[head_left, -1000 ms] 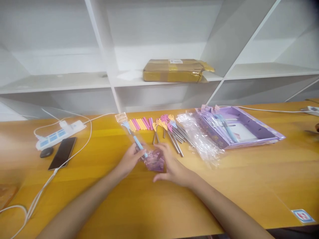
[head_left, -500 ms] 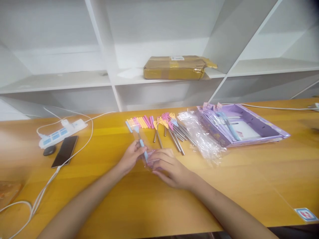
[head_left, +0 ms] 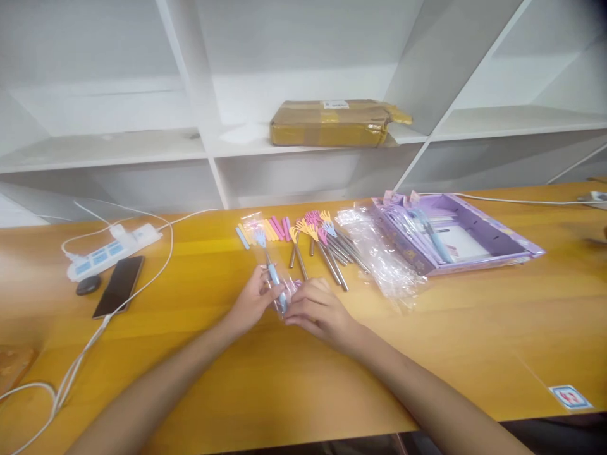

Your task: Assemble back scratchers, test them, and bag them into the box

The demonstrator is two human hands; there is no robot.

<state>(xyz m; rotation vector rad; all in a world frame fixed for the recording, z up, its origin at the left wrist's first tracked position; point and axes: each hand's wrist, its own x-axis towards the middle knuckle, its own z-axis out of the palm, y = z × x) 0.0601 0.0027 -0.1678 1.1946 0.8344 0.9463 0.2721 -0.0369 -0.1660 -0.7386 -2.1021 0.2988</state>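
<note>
A blue back scratcher [head_left: 274, 273] with a small hand-shaped head and a metal rod lies inside a clear plastic bag [head_left: 286, 278]. My left hand [head_left: 253, 297] is closed round the bag and the scratcher's handle from the left. At the bag's near end my right hand [head_left: 318, 309] has its fingers pinched on the plastic. A bit of purple shows behind the right fingers; what it is I cannot make out. Just beyond, several back scratchers [head_left: 327, 243] with yellow, pink and blue heads lie in a loose pile. Coloured handle tubes [head_left: 275, 229] sit in a row behind the bag.
Right of the pile lie empty clear bags [head_left: 389, 253]. A purple tray box [head_left: 478, 265] holds bagged blue items. On the left are a power strip [head_left: 114, 253], a phone [head_left: 118, 286], a black mouse-like object [head_left: 88, 285] and white cables. A taped carton [head_left: 332, 123] rests on the shelf.
The bagged scratcher now shows more plainly between my hands, the bag lying straighter along it. My right fingers have moved to the bag's near end. The view has shifted slightly.
</note>
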